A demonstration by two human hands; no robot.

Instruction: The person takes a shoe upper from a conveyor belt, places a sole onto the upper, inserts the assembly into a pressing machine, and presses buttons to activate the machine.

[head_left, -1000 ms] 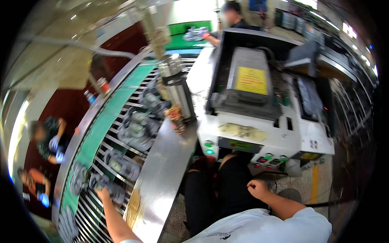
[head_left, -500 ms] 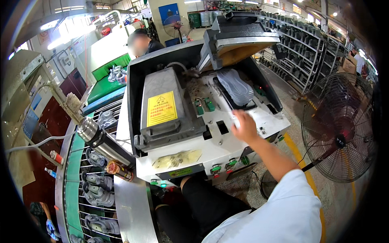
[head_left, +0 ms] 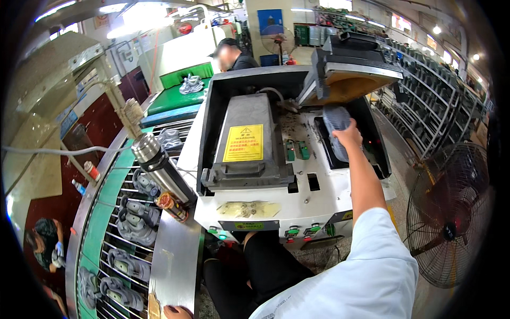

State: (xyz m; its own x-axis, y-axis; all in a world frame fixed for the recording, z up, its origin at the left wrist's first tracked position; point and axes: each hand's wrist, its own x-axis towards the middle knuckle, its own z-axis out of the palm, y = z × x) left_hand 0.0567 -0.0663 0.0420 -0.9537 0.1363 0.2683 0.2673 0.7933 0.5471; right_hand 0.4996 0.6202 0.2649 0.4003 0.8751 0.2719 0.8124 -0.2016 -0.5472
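Observation:
A grey shoe [head_left: 334, 118] lies sole up, tilted, over a black-rimmed recess in the right bay of a white press machine [head_left: 255, 199]. My right hand [head_left: 348, 136] is closed around its side, the thumb and fingers gripping the sole's edge. Above the shoe stands the raised hinged lid [head_left: 353, 72] with its brown inner pad. Only a small part of my left hand [head_left: 177, 312] shows at the bottom edge, on the metal ledge [head_left: 172, 266] next to a tan piece [head_left: 154, 306]. Whether its fingers hold anything is hidden.
The machine's left lid [head_left: 244, 133] with a yellow label is down. A steel thermos [head_left: 162, 167] and a jar [head_left: 171, 206] stand left of it. Several grey shoes [head_left: 133, 228] rest on the roller rack. A large fan [head_left: 449, 223] is at right. Other people work behind and far left.
My right hand has moved forward from the machine's front and taken hold of the shoe, which is now tilted. My left hand has come into view at the bottom. The view has shifted.

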